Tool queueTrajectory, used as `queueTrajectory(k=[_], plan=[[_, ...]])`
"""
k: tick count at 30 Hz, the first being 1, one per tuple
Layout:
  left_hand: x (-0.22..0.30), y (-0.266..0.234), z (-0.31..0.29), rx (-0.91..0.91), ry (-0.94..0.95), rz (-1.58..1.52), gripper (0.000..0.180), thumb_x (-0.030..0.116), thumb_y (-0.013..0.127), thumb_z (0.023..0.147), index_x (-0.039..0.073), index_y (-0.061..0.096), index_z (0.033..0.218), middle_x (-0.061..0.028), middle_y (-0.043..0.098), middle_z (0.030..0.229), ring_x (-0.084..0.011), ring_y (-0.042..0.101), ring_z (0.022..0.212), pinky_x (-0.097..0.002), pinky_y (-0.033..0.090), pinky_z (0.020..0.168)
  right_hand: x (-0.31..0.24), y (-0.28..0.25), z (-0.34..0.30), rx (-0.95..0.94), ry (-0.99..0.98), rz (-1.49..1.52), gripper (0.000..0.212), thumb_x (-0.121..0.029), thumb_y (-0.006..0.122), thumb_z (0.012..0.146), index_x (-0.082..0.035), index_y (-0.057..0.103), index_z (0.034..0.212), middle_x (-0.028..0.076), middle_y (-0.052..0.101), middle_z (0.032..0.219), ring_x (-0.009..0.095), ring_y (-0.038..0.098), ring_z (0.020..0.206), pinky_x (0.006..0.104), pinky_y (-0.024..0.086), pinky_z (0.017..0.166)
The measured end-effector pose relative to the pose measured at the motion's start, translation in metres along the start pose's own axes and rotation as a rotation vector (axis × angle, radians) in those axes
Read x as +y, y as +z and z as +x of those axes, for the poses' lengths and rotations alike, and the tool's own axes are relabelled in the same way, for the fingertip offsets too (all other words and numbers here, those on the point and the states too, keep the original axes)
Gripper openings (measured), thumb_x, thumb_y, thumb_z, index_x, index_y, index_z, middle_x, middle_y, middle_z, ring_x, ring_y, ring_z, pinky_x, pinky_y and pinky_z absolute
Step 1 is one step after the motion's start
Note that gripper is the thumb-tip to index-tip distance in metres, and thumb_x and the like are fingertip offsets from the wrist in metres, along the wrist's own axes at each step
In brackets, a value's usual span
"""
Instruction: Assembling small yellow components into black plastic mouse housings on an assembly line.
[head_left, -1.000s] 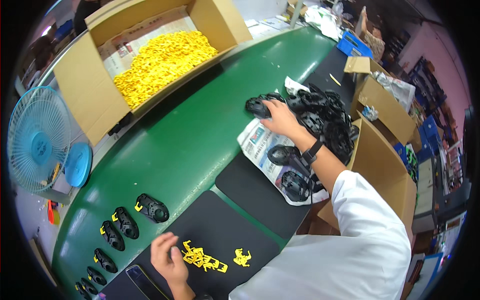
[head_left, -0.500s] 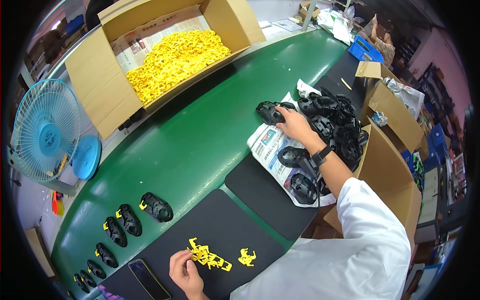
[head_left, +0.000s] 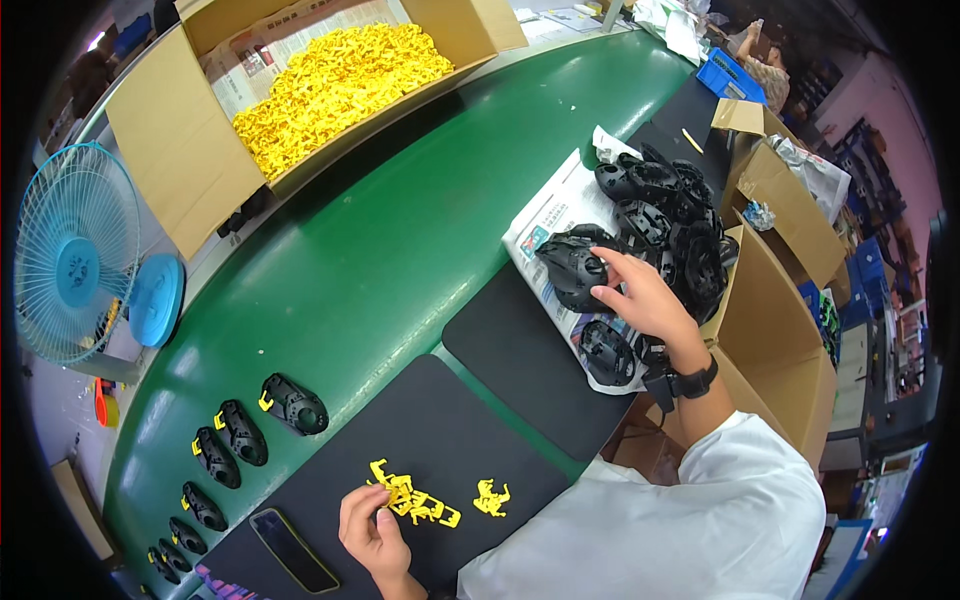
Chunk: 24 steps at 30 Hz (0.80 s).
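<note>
My right hand (head_left: 640,297) grips a black moulded plastic part (head_left: 572,268) at the near edge of a heap of such black parts (head_left: 668,218) lying on a newspaper (head_left: 553,215). My left hand (head_left: 368,522) rests low on a black mat (head_left: 420,455), its fingers pinching one of several small yellow plastic clips (head_left: 412,500). Another yellow clip (head_left: 491,495) lies just to the right. A row of black parts with yellow clips fitted (head_left: 240,432) lines the green table (head_left: 380,260) to the left.
A big cardboard box of yellow clips (head_left: 335,80) stands at the back. A blue fan (head_left: 75,255) stands at the left edge. Cardboard boxes (head_left: 775,300) sit to the right. A dark phone (head_left: 292,550) lies beside my left hand. A second black mat (head_left: 530,360) lies nearer the newspaper.
My right hand has drawn a black part out of the heap toward me. My left hand has stayed at the yellow clips, closing its fingers on one. The view has shifted a little.
</note>
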<state>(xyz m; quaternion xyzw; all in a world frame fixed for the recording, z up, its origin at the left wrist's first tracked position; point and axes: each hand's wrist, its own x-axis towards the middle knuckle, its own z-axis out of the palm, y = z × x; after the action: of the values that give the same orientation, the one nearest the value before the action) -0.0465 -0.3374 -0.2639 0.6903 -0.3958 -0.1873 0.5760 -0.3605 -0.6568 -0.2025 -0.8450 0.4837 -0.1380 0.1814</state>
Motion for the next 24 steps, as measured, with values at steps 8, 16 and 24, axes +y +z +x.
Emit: queueTrajectory(k=[8,16,24], plan=[[0.002,0.027,0.011,-0.343,-0.196,-0.435,0.053,0.03,0.067,0.09,-0.003,0.056,0.13,-0.0209,0.062,0.119,-0.0289,0.063,0.107,-0.0373,0.051,0.09,-0.067,0.013,-0.045,0.013,-0.022,0.712,0.059,-0.012,0.068,0.086,0.001,0.047,0.139,0.008,0.057,0.108,0.016,0.055,0.092,0.0313,0.046,0.09],[0.014,0.066,0.01,-0.19,-0.409,-0.947,0.112,0.068,0.068,0.078,0.006,0.013,0.153,-0.02,0.05,0.133,-0.0303,0.057,0.118,-0.0453,0.042,0.107,-0.136,0.092,-0.069,-0.627,-0.591,0.598,0.047,-0.018,0.068,0.089,-0.006,0.055,0.132,0.007,0.063,0.114,0.025,0.063,0.095,0.0359,0.051,0.082],[-0.011,0.031,-0.015,-0.099,-0.387,-1.09,0.108,0.077,0.056,0.079,0.003,0.022,0.15,-0.0194,0.05,0.132,-0.031,0.057,0.118,-0.0469,0.052,0.095,-0.13,0.125,-0.081,-0.563,-0.829,0.242,0.025,-0.014,0.064,0.084,-0.01,0.068,0.107,0.001,0.065,0.107,0.018,0.064,0.088,0.033,0.052,0.075]])
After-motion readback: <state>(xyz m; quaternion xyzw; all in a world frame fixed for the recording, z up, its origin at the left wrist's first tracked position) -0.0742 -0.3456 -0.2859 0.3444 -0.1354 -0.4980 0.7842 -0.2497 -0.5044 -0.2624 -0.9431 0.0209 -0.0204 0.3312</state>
